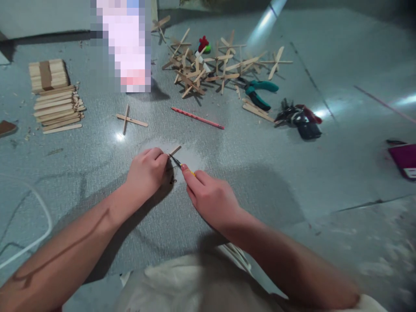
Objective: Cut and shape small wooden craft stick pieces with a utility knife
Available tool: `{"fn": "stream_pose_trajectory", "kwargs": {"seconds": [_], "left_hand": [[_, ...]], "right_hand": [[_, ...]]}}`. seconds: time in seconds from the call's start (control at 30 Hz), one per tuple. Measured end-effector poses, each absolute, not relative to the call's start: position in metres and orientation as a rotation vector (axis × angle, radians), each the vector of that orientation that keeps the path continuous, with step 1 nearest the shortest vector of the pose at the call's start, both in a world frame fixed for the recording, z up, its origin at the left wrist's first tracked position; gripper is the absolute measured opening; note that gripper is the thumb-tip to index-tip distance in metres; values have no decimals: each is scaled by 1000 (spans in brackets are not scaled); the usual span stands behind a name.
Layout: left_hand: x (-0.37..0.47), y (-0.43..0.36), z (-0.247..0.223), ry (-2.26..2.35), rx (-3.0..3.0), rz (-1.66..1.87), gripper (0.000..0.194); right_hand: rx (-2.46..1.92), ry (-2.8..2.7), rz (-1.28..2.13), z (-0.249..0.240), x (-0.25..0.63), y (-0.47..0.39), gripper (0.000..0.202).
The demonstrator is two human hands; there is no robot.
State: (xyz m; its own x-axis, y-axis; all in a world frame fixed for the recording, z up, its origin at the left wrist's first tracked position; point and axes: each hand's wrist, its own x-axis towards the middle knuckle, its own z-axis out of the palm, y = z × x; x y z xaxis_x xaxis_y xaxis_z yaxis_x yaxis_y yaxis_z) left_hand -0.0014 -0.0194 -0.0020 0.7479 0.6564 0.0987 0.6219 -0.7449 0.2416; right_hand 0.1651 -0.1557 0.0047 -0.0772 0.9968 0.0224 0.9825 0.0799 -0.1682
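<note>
My left hand (pixel 150 167) is closed on a short wooden stick (pixel 176 151), whose far end shows beyond the fingers. My right hand (pixel 208 190) grips a small tool (pixel 176 161) with a dark metal tip and a bit of yellow at its handle. The tip meets the stick beside my left fingertips. Just beyond my left hand, two crossed sticks (pixel 131 120) lie on the grey surface (pixel 156 225). A red pencil (pixel 198 118) lies farther up, beyond my right hand.
Stacked sticks (pixel 58 108) and a banded bundle (pixel 48 76) are at the left. Many crossed sticks (pixel 191 80) are heaped at the back, beside teal-handled pliers (pixel 260 92). A dark, shiny object (pixel 303 122) and a purple item (pixel 404 159) lie right. A white cable (pixel 45 208) curves at left.
</note>
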Motion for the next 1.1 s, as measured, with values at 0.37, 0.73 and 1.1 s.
{"fn": "stream_pose_trajectory", "kwargs": {"seconds": [0.37,0.73,1.1], "left_hand": [[-5,-18,-3,1066,2774,291,28],[-2,-17,-2,1056,2761,231,25],[3,-17,2,1123,2716,205,29]], "right_hand": [[-2225,-2064,203,13,160,-150,44],[-2426,-2329,306,48,149,-132,47],[-2343,-2208,351,17,159,-139,45]]}}
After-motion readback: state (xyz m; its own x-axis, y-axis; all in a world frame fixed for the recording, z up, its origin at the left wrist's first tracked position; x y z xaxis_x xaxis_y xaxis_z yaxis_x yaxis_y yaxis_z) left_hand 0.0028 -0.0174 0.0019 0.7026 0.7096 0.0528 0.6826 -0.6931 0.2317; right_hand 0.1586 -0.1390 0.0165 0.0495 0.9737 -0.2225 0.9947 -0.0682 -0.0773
